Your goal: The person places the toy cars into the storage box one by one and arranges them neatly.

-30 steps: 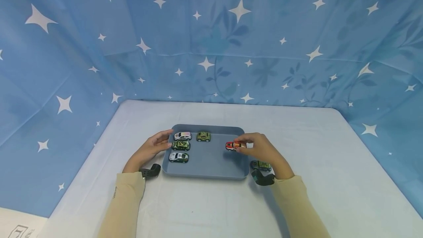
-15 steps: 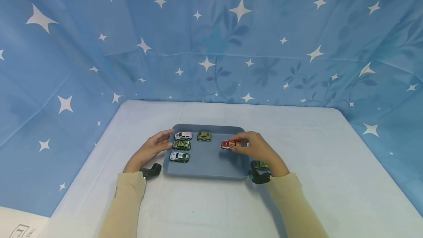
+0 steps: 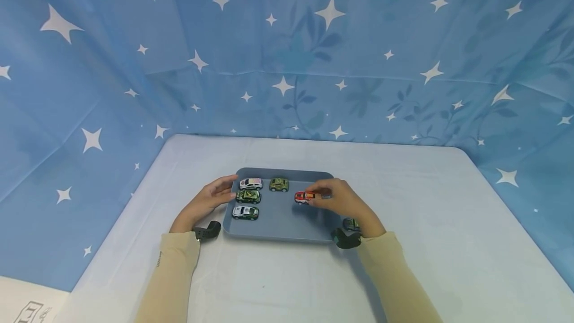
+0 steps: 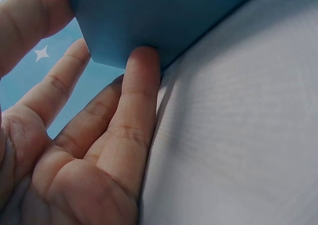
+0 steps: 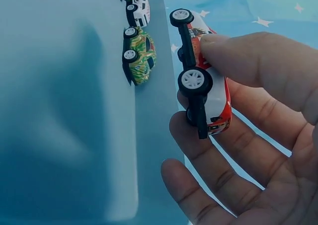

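In the head view, my right hand (image 3: pixel 343 197) pinches a red, white and orange toy car (image 3: pixel 304 197) between thumb and fingers, above the grey-blue tray (image 3: pixel 282 238). The right wrist view shows this car's wheels and dark underside, the thumb on its side. My left hand (image 3: pixel 210 202) rests at the tray's left edge, fingers fairly straight; in the left wrist view, fingertips touch the tray's outer wall (image 4: pixel 164 16). Inside the tray stand a white car (image 3: pixel 251 184), a green camouflage car (image 3: pixel 248 197), a white-and-green car (image 3: pixel 245 213) and an olive camouflage car (image 3: pixel 279 185).
Another dark green toy car (image 3: pixel 352 224) stands on the white-covered table (image 3: pixel 278 283) right of the tray, partly hidden by my right wrist. A blue star-patterned cloth (image 3: pixel 287 54) hangs behind. Printed paper (image 3: pixel 29 308) shows at the lower left.
My right hand has moved left over the tray with the red car in its fingers. The left hand stays at the tray's edge, and the other cars have kept their places.
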### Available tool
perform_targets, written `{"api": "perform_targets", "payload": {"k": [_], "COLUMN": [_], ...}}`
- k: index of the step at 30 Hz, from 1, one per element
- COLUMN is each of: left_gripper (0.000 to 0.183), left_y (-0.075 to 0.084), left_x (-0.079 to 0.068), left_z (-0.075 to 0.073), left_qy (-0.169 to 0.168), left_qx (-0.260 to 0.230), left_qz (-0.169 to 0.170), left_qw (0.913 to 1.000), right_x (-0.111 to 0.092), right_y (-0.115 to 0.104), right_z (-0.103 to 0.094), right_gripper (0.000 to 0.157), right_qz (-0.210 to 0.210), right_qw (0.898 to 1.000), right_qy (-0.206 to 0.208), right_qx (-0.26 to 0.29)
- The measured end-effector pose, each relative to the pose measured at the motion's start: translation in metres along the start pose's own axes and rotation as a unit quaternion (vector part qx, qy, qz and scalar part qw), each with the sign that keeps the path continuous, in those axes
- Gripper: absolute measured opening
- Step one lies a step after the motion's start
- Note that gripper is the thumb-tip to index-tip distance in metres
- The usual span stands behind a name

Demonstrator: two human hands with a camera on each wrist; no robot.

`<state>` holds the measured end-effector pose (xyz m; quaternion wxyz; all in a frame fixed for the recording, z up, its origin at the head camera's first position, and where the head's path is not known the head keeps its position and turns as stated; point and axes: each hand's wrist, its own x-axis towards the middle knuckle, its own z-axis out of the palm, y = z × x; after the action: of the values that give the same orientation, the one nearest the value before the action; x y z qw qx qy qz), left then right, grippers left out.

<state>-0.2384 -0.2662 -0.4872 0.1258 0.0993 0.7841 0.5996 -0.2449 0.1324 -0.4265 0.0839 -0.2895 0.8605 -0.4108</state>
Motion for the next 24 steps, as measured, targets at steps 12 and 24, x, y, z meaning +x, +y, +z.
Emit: {"api": "perform_targets", "payload": {"k": [12, 24], "left_gripper": [0.067, 0.068], "left_y": [0.001, 0.003], "left_x": [-0.001, -0.001], "left_z": [0.0, 0.001], "left_qy": [0.001, 0.001], "left_qx": [0.003, -0.004], "left_qz": [0.0, -0.008], "left_qw": [1.0, 1.0], "right_x": [0.013, 0.029], "right_y": [-0.005, -0.007], "right_z": [0.007, 0.014], "right_gripper": [0.024, 0.024], "right_qz": [0.007, 0.004], "right_qw": [1.0, 0.999], "right_qy": [-0.001, -0.012], "right_qx": [0.016, 0.032]}}
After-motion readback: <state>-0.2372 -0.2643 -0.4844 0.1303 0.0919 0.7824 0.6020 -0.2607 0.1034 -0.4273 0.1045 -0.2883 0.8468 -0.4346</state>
